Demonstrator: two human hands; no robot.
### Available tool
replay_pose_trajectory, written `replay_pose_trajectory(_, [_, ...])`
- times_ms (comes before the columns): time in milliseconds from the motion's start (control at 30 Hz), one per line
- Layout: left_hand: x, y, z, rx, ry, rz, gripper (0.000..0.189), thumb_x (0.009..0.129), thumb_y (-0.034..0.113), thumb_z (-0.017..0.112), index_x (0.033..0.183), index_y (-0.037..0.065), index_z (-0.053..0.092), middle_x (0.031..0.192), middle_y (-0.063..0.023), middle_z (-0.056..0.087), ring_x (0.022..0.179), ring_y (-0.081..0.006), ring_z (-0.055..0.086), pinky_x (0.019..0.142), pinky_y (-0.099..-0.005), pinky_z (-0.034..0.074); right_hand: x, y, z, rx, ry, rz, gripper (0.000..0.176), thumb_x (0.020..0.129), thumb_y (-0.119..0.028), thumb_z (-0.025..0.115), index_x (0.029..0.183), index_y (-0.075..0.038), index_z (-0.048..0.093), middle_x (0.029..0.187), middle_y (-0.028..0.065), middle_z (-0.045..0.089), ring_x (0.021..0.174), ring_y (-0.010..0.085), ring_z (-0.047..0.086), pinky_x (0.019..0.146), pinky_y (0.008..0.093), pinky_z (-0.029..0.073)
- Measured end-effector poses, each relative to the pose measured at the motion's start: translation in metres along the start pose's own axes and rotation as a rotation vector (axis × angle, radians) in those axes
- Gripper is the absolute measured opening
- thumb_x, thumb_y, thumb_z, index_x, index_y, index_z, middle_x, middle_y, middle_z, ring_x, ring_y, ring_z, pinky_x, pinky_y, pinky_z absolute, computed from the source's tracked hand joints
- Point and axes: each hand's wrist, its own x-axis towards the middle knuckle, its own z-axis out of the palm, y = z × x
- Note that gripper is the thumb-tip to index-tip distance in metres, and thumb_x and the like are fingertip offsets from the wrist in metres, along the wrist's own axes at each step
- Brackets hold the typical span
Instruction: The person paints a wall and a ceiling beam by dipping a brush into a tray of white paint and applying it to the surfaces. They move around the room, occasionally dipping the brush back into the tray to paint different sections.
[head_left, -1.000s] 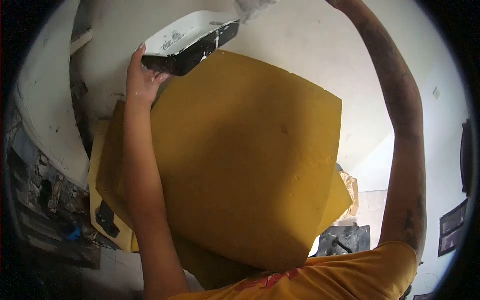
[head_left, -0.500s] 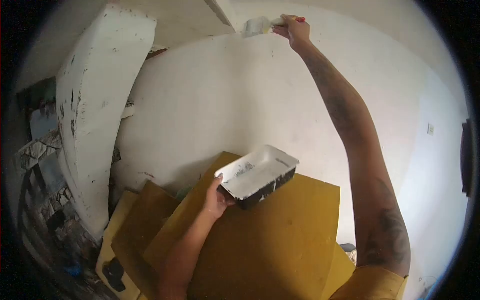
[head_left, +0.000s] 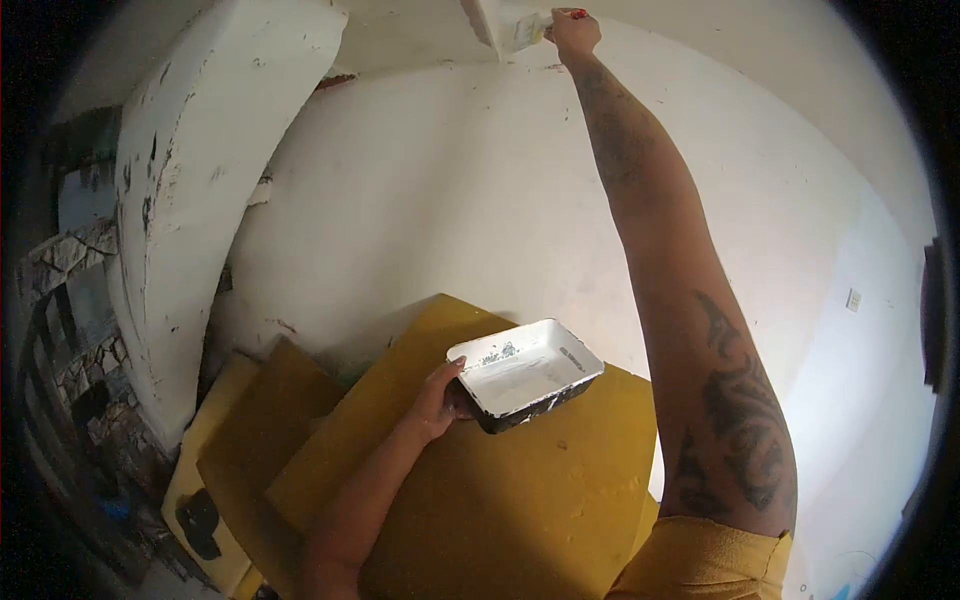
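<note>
My left hand [head_left: 437, 397] grips one end of a small rectangular paint tray [head_left: 525, 372], white inside and black outside, held level at chest height above yellow sheets. My right arm stretches up overhead. My right hand [head_left: 573, 28] holds a paintbrush [head_left: 530, 27] with a red handle end, its bristles touching the white wall [head_left: 480, 190] near the top corner by the ceiling.
Several large yellow boards [head_left: 480, 500] lean against the wall below the tray. A white curved beam [head_left: 200, 180] with chipped paint runs down at the left. A stone-faced wall [head_left: 70, 330] lies at the far left. A wall socket [head_left: 853, 299] sits at the right.
The view tilted up from the boards to the wall. The tray dropped lower in view and levelled. My right hand with the brush shifted a little left and up along the top edge.
</note>
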Motion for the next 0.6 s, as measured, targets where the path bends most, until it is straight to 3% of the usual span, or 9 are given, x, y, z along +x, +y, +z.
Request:
replay_pose_trajectory(200, [0.004,-0.006,-0.001,-0.003,0.051,0.010,0.044,0.079,0.043,0.057,0.107,0.010,0.052,0.093,-0.0081,0.059,0.077,-0.0202,0.061,0.062,-0.0392,0.050,0.015,0.035,0.021,-0.352,0.170,-0.152,0.026,0.078,-0.022,0.055,0.077,0.003,0.061,0.072,0.0194,0.063,0.070,0.0327,0.062,0.063,0.0404,0.048])
replay_pose_trajectory(300, [-0.007,0.000,0.009,0.010,0.099,0.054,0.043,0.079,0.042,0.057,0.106,0.010,0.052,0.091,-0.0081,0.059,0.074,-0.0193,0.060,0.058,-0.0371,0.049,0.022,0.039,0.028,-0.397,0.155,-0.140,0.027,0.077,-0.024,0.055,0.076,0.003,0.062,0.072,0.0203,0.063,0.075,0.0350,0.062,0.065,0.0414,0.048])
replay_pose_trajectory(400, [-0.001,-0.004,0.004,-0.028,0.052,0.033,0.043,0.079,0.042,0.057,0.105,0.008,0.051,0.091,-0.0084,0.059,0.074,-0.0193,0.060,0.057,-0.0365,0.050,0.028,0.035,0.026,-0.502,-0.005,-0.127,0.025,0.076,-0.021,0.057,0.071,0.003,0.059,0.065,0.0172,0.062,0.063,0.0305,0.062,0.057,0.0391,0.048])
replay_pose_trajectory(500, [0.009,-0.010,-0.007,-0.049,0.002,0.006,0.043,0.080,0.042,0.056,0.106,0.008,0.051,0.091,-0.0089,0.059,0.074,-0.0197,0.061,0.059,-0.0375,0.051,0.015,0.020,0.020,-0.142,-0.080,0.126,0.020,0.075,-0.016,0.059,0.066,0.002,0.056,0.059,0.0129,0.058,0.051,0.0239,0.059,0.045,0.0359,0.046])
replay_pose_trajectory(600, [0.004,-0.008,-0.007,-0.006,-0.003,0.021,0.044,0.080,0.042,0.056,0.106,0.007,0.051,0.092,-0.0095,0.059,0.075,-0.0200,0.061,0.061,-0.0389,0.052,0.014,0.022,0.018,0.013,-0.069,0.162,0.015,0.074,-0.010,0.059,0.067,0.002,0.055,0.058,0.0094,0.055,0.045,0.0183,0.055,0.039,0.0318,0.043])
